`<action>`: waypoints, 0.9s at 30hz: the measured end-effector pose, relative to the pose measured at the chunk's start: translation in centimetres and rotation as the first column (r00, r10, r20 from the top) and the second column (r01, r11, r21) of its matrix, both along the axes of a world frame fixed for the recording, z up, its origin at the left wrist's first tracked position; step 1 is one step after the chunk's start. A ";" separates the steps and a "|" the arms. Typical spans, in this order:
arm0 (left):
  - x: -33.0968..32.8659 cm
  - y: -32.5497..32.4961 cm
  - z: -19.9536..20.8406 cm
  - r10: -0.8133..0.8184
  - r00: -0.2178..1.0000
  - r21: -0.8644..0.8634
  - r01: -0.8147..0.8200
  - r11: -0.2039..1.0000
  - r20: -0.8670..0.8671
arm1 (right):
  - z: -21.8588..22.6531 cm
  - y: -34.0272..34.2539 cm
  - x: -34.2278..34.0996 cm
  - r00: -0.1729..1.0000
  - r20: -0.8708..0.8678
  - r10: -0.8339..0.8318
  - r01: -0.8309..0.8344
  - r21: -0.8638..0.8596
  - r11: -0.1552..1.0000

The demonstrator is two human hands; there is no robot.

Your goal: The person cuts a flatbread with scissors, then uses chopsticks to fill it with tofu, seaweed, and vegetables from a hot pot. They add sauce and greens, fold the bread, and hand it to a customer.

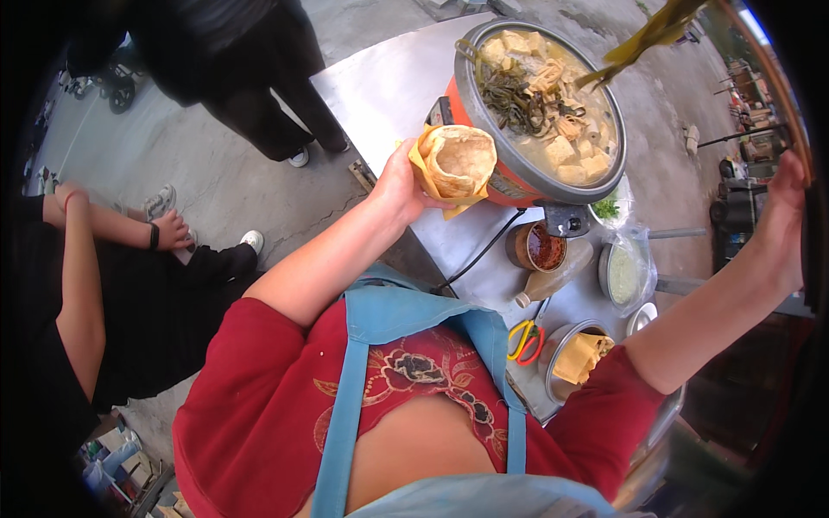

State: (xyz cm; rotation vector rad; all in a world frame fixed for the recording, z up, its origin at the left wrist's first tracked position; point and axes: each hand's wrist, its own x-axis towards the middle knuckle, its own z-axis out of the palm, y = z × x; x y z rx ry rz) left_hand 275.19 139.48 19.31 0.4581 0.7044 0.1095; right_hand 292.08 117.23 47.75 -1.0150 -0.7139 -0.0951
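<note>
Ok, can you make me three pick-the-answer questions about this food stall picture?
1. Where is the split flatbread?
A. in the left hand
B. inside the pot
C. on the ground

2. What colour are the scissor handles?
A. blue
B. yellow and red
C. black

3. How is the big pot?
A. lidded
B. empty
C. open and full

Answers:
1. A, the left hand grips the flatbread in its paper.
2. B, the scissors show yellow and red loops.
3. C, the pot is uncovered, with tofu and kelp in broth.
</note>
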 end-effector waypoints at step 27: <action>-0.7 0.3 0.8 0.004 0.987 0.050 -0.012 0.999 0.158 | -17.8 0.4 1.3 0.938 -0.297 -0.180 0.115 -0.223 0.968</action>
